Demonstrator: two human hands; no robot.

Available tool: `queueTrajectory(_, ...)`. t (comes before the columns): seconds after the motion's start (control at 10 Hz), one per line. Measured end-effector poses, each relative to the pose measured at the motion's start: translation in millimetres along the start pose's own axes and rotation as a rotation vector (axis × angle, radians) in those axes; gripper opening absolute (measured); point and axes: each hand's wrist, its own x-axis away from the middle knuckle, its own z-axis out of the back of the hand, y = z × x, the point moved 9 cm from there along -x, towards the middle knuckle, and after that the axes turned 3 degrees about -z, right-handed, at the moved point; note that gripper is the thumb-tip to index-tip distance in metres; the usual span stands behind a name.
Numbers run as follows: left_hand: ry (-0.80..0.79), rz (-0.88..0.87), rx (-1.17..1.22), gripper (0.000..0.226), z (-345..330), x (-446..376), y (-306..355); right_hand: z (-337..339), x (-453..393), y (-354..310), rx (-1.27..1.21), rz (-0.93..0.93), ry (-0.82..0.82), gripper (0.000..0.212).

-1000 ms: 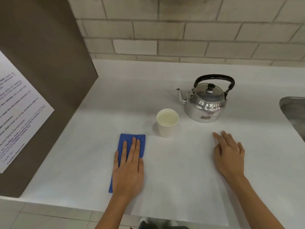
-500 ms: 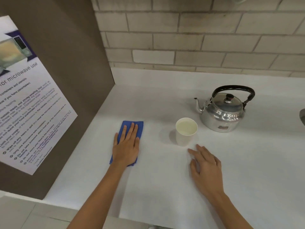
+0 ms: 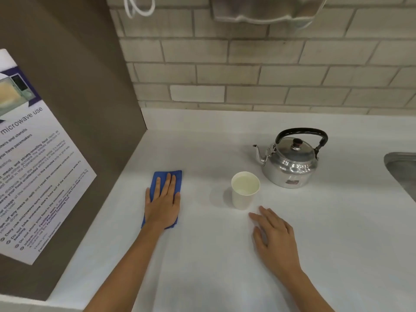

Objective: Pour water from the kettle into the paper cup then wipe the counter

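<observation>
A silver kettle (image 3: 290, 166) with a black handle stands upright on the white counter (image 3: 213, 255), spout pointing left. Just in front and left of it is a white paper cup (image 3: 245, 192) holding water. My left hand (image 3: 163, 206) lies flat, fingers together, pressing a folded blue cloth (image 3: 157, 177) onto the counter left of the cup. My right hand (image 3: 273, 237) rests palm down on the counter just in front of the cup, fingers slightly spread, holding nothing and apart from the cup.
A brown side panel (image 3: 74, 109) with a paper notice (image 3: 33, 172) walls off the left. A brick wall (image 3: 258, 70) runs along the back. A steel sink edge (image 3: 403, 172) shows at the far right. The counter's front edge is near my forearms.
My left hand has slid the blue cloth away from me toward the back of the counter. My right hand shifted left, closer to the cup. The view tilted upward.
</observation>
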Motion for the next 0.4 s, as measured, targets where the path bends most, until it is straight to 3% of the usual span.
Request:
queueTrajectory(0.2, -0.012, -0.070, -0.017, 0.059, 4.1, 7.3, 2.7, 19.2, -4.9, 14.7, -0.135, -0.021, 0.046, 0.042)
queueTrajectory(0.3, -0.054, -0.052, 0.011, 0.061, 6.2, 3.9, 8.0, 55.7, -24.2, 26.2, -0.231, -0.051, 0.194, 0.041)
queueTrajectory(0.4, 0.036, -0.158, -0.011, 0.063, 31.2, -19.9, 47.1, 104.3, -57.4, 12.9, -0.302, -0.001, 0.336, 0.038)
